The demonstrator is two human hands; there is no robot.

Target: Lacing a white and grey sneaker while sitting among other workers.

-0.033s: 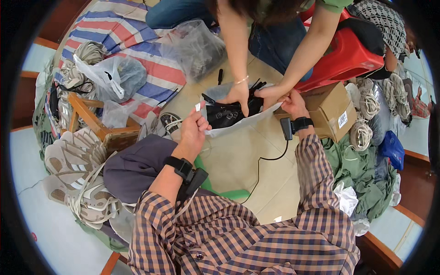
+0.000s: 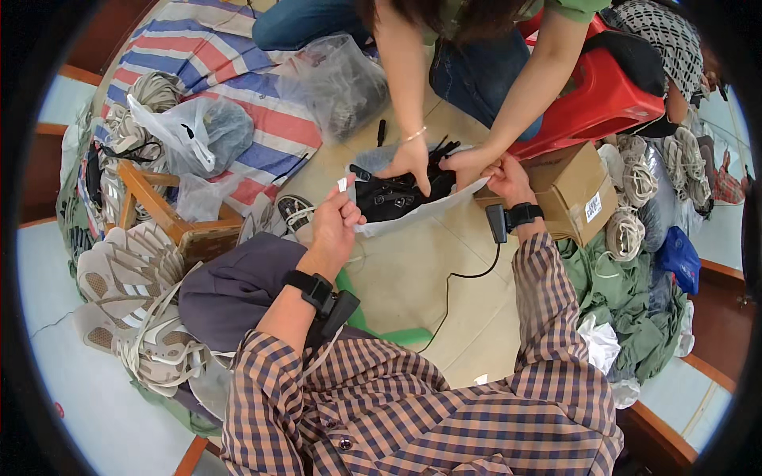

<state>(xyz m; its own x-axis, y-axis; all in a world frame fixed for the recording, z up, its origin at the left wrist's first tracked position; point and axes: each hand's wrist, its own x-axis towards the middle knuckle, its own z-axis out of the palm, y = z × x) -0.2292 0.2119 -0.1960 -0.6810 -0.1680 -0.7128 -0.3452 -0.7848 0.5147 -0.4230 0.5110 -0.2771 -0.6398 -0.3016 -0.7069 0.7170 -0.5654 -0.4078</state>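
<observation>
Between my hands a translucent white plastic bag (image 2: pixel 432 219) lies wide at the mouth on the floor. My left hand (image 2: pixel 337 220) has its fingers curled at the bag's left edge, with a small white bit (image 2: pixel 343 185) standing up at the fingertips. On the right edge, my right hand (image 2: pixel 510 181) pinches the plastic. A tangle of black gear (image 2: pixel 389 195), perhaps straps or cables, fills the bag; its exact kind is unclear. A co-worker across from me reaches in with a braceleted hand (image 2: pixel 411 164) and another hand (image 2: pixel 467 164).
A cardboard box (image 2: pixel 583 194) stands right of the bag, near a red plastic stool (image 2: pixel 611 99). Piled shoes (image 2: pixel 131 293) and a wooden stool (image 2: pixel 147 202) sit left. A striped sheet (image 2: pixel 246 111) covers the far-left floor. A black cable (image 2: pixel 450 297) hangs from my right wrist device.
Inside the bag the black gear has shifted slightly beneath the co-worker's hands. My own hands stay where they were.
</observation>
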